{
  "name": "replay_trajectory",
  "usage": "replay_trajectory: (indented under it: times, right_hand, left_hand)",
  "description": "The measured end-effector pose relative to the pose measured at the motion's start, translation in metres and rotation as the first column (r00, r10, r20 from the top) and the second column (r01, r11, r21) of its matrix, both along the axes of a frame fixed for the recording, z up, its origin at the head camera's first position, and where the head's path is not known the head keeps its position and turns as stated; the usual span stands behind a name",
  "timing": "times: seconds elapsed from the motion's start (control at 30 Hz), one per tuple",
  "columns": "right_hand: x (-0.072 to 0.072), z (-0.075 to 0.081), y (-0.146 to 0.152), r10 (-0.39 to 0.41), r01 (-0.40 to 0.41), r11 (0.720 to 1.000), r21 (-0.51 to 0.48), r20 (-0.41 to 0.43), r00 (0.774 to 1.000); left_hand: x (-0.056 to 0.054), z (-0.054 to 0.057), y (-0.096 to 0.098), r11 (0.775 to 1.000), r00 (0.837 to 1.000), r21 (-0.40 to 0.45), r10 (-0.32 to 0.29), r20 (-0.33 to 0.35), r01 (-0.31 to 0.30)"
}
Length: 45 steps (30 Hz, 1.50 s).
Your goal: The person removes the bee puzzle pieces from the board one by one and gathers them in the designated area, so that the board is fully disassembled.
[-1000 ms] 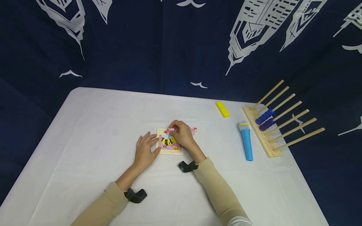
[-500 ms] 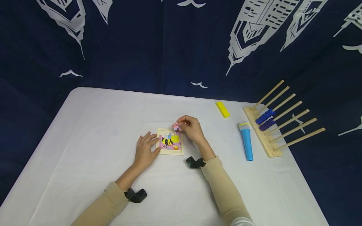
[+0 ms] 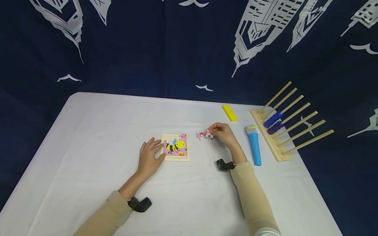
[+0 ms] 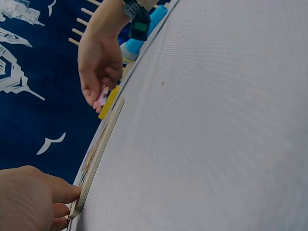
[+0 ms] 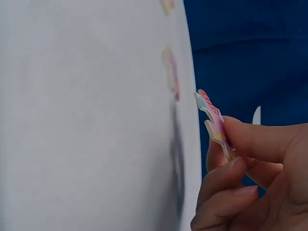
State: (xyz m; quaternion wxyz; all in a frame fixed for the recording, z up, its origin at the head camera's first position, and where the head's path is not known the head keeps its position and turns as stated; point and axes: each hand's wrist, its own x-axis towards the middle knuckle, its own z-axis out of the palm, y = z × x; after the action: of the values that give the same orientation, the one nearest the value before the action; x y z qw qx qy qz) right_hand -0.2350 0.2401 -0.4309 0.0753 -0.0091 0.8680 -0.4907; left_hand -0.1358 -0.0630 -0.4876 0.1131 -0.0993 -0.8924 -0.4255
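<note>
Maybe choosing, the right hand (image 3: 222,133) pinches a piece (image 5: 215,120); filling the puzzle's (image 3: 175,148) far gap (image 3: 172,137) likely needs turning; the left hand (image 3: 150,157), loose, touches its left edge.

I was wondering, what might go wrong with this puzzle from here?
The puzzle piece, pinched toward one end by the right hand, could slip. If lowered here, it might knock the loose piece close by. The left hand, touching the wooden frame, might nudge it and unsettle the fitted pieces.
</note>
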Motion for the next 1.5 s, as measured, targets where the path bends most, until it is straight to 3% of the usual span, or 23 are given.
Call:
replay_trajectory:
  times: [0.33,0.53,0.8,1.03,1.5]
  right_hand:
    - [-0.003,-0.012,0.003,0.020,-0.024,0.987,0.157,0.023,1.000]
    - [0.000,-0.007,0.003,-0.017,0.029,0.977,0.213,-0.060,0.998]
    - [0.008,-0.004,-0.012,-0.055,0.073,0.989,0.126,-0.140,0.989]
    - [0.017,-0.006,-0.046,-0.001,0.011,0.998,0.067,-0.151,0.988]
    - [0.023,-0.013,-0.096,0.099,-0.090,0.994,0.064,-0.162,0.982]
  left_hand:
    - [0.002,-0.002,0.001,1.000,1.000,0.011,-0.006,-0.008,0.006]
    - [0.002,-0.002,0.002,1.000,1.000,0.008,-0.013,-0.006,0.013]
    - [0.001,-0.002,0.001,1.000,1.000,0.012,-0.009,-0.015,0.010]
    - [0.001,-0.002,0.000,1.000,1.000,0.008,-0.003,-0.013,0.003]
    - [0.001,0.000,-0.001,1.000,1.000,0.007,0.001,-0.013,-0.001]
